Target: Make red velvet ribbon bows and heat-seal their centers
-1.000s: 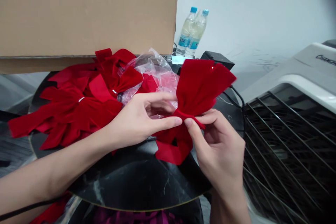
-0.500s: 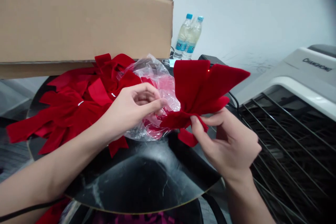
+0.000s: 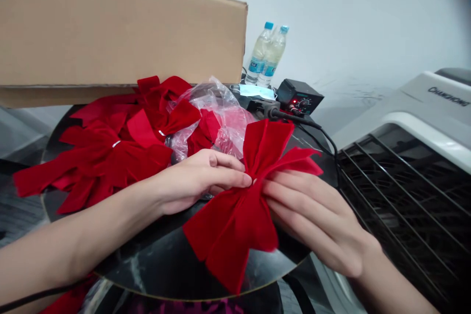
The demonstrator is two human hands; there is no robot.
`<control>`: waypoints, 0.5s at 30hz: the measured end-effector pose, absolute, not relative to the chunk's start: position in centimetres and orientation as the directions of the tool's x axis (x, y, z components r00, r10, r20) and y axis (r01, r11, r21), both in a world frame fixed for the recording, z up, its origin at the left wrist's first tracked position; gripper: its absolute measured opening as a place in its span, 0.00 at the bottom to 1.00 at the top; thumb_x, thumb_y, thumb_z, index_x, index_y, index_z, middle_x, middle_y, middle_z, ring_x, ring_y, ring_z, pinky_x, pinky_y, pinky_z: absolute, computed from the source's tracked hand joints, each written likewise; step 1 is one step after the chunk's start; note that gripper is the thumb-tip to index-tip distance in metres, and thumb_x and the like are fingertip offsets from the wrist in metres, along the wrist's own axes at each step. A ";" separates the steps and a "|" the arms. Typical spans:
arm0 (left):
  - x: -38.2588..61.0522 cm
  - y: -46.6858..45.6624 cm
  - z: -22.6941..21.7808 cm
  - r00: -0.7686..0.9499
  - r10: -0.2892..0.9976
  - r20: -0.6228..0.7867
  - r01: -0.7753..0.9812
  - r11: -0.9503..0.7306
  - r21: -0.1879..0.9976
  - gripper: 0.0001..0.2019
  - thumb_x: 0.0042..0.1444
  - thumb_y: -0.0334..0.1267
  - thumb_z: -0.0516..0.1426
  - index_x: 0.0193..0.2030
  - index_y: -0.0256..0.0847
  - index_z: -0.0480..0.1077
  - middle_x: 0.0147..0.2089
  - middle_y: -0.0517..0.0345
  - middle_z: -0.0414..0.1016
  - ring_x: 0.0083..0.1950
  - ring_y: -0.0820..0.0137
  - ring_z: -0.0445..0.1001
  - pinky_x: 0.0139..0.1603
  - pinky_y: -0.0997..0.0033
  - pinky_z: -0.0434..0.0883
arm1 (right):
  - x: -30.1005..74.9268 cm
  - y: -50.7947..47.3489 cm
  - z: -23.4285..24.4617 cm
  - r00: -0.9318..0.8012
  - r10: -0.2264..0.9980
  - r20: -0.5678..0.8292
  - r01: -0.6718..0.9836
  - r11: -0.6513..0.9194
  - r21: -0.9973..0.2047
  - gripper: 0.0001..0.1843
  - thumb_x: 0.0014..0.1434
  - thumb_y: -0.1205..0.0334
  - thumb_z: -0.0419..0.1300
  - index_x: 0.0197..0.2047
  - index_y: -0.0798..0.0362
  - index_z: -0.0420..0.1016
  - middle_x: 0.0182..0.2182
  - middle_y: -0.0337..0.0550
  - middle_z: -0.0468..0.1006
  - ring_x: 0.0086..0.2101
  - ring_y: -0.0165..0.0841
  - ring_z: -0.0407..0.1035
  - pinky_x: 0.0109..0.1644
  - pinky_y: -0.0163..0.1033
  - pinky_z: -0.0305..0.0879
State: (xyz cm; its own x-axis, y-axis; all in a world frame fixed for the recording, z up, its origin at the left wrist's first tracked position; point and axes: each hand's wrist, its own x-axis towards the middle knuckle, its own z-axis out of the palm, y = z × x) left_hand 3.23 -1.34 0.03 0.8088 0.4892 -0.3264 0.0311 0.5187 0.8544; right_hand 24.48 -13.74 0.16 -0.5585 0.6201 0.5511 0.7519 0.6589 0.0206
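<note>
Bow shaping in view: red velvet bow [image 3: 230, 228] lying on the tabletop between both hands, pinched knot at its centre, upper loops toward 1 o'clock, long tails toward 7 o'clock.

Left hand [image 3: 198, 179]: narrow, fingers close together and slightly curled, fingertips [image 3: 245, 180] against the knot from 9 o'clock, thumb out of sight. Right hand [image 3: 312, 218]: fingers long and nearly flat, side by side on the velvet from 3 o'clock, tips just beside the knot; thumb hidden, so firmness of grip impossible to tell. Both hands touching the bow, only a small gap between them at the knot.

Around the hands: heap of red velvet bows [image 3: 106, 157] at 9 to 10 o'clock, thin silver ties [image 3: 116, 143] at their centres; clear plastic bag [image 3: 217, 117] at 11 o'clock, touching the heap, red velvet showing through it. Dark marble-look round tabletop [image 3: 165, 260] under all of it.

Farther out: cardboard box [image 3: 110, 24] at 10 o'clock, two water bottles [image 3: 265, 54] at 12, pale blue face mask [image 3: 256, 91] at their base, black control unit with dial [image 3: 300, 96] at 1 with black cable [image 3: 312, 125], white appliance with wire grille [image 3: 397, 196] at 3.
</note>
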 end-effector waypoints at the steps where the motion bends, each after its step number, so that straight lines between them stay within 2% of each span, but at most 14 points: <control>1: 3.3 -1.5 0.0 0.791 0.524 -0.315 0.013 0.501 0.865 0.09 0.48 0.33 0.71 0.29 0.36 0.76 0.26 0.62 0.75 0.24 0.80 0.68 0.24 0.84 0.63 | 24.3 -13.9 0.2 -0.578 0.601 0.551 0.743 0.667 0.052 0.13 0.68 0.70 0.56 0.51 0.53 0.78 0.54 0.48 0.81 0.55 0.39 0.75 0.61 0.44 0.75; 3: 3.4 -1.6 -0.1 0.763 0.576 -0.292 -0.014 0.466 0.884 0.10 0.47 0.32 0.71 0.28 0.36 0.74 0.25 0.63 0.73 0.24 0.79 0.67 0.24 0.84 0.62 | 23.8 -14.1 0.2 -0.597 0.571 0.564 0.731 0.676 0.088 0.14 0.66 0.70 0.61 0.54 0.54 0.77 0.54 0.51 0.81 0.55 0.42 0.75 0.61 0.48 0.74; 6: 3.4 -1.6 -0.1 0.757 0.607 -0.241 -0.040 0.411 0.911 0.10 0.45 0.27 0.71 0.27 0.36 0.73 0.26 0.62 0.76 0.27 0.78 0.70 0.28 0.84 0.66 | 23.0 -14.5 0.3 -0.518 0.584 0.625 0.765 0.644 0.033 0.15 0.66 0.71 0.62 0.55 0.53 0.77 0.50 0.49 0.82 0.50 0.41 0.77 0.54 0.48 0.76; 9: 3.5 -1.5 0.0 0.765 0.605 -0.222 -0.078 0.429 0.900 0.11 0.44 0.24 0.71 0.27 0.36 0.73 0.25 0.63 0.76 0.26 0.79 0.71 0.28 0.85 0.67 | 22.4 -15.2 0.4 -0.511 0.588 0.627 0.745 0.667 -0.019 0.10 0.67 0.71 0.60 0.47 0.52 0.81 0.43 0.44 0.84 0.42 0.35 0.78 0.46 0.41 0.78; 12: 3.7 -1.3 0.1 0.748 0.621 -0.235 -0.136 0.490 0.861 0.10 0.48 0.25 0.69 0.25 0.36 0.72 0.21 0.65 0.74 0.22 0.81 0.69 0.24 0.87 0.65 | 21.6 -16.2 0.3 -0.505 0.659 0.557 0.752 0.653 -0.091 0.14 0.70 0.70 0.56 0.38 0.50 0.82 0.39 0.40 0.85 0.40 0.31 0.79 0.50 0.33 0.77; 13: 3.8 -1.3 0.1 0.737 0.631 -0.243 -0.149 0.502 0.852 0.10 0.50 0.26 0.68 0.25 0.36 0.72 0.21 0.66 0.73 0.21 0.82 0.69 0.23 0.87 0.65 | 21.4 -16.6 0.1 -0.516 0.651 0.557 0.746 0.661 -0.081 0.15 0.70 0.71 0.54 0.38 0.51 0.82 0.38 0.39 0.85 0.38 0.30 0.79 0.50 0.32 0.77; 15: 3.9 -1.5 0.1 0.718 0.644 -0.264 -0.146 0.509 0.848 0.09 0.53 0.28 0.67 0.25 0.36 0.72 0.21 0.65 0.74 0.21 0.81 0.71 0.24 0.86 0.67 | 20.8 -17.0 -0.5 -0.548 0.592 0.591 0.726 0.687 -0.015 0.18 0.70 0.73 0.52 0.37 0.52 0.82 0.33 0.39 0.85 0.33 0.29 0.78 0.44 0.31 0.78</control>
State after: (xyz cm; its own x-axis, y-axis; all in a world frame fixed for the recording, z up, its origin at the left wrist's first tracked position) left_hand 3.93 -1.50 0.10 0.7176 0.6445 -0.2639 -0.1456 0.5094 0.8481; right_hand 20.83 -17.03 -0.53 -0.5481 0.5921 0.5907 0.7264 0.6871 -0.0148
